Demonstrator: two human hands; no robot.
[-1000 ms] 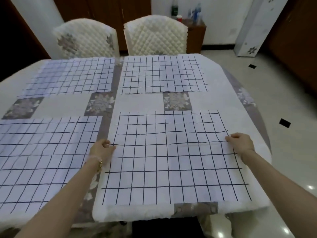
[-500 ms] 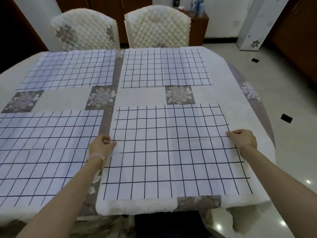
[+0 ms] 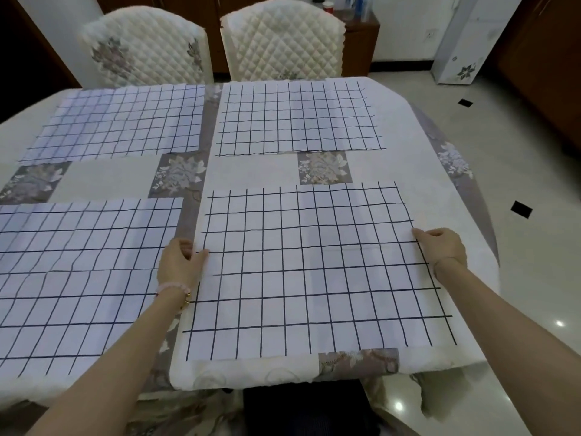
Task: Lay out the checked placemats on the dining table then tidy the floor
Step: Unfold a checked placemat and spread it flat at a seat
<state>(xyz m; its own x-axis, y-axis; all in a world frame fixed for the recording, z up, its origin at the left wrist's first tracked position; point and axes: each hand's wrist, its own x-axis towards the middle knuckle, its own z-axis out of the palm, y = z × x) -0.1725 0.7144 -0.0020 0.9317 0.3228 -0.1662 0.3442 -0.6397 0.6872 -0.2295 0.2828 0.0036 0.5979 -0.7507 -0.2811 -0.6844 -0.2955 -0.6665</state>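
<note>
Several white checked placemats lie flat on the dining table (image 3: 408, 171). The near right placemat (image 3: 314, 272) is between my hands. My left hand (image 3: 180, 262) pinches its left edge, thumb on top of the cloth. At the mat's right edge my right hand (image 3: 441, 247) grips with curled fingers. The near left placemat (image 3: 78, 278) lies beside my left forearm. Two more lie at the far side, the far left placemat (image 3: 122, 121) and the far right placemat (image 3: 295, 116).
Two quilted cream chairs (image 3: 283, 42) stand behind the table. The tablecloth hangs over the near edge (image 3: 251, 376). To the right, a glossy tiled floor (image 3: 534, 278) with small black insets, a white appliance (image 3: 462, 42) and a wooden cabinet.
Both hands keep hold of the near right placemat's sides. The mat has slid a little away from the table's near edge and lies flatter.
</note>
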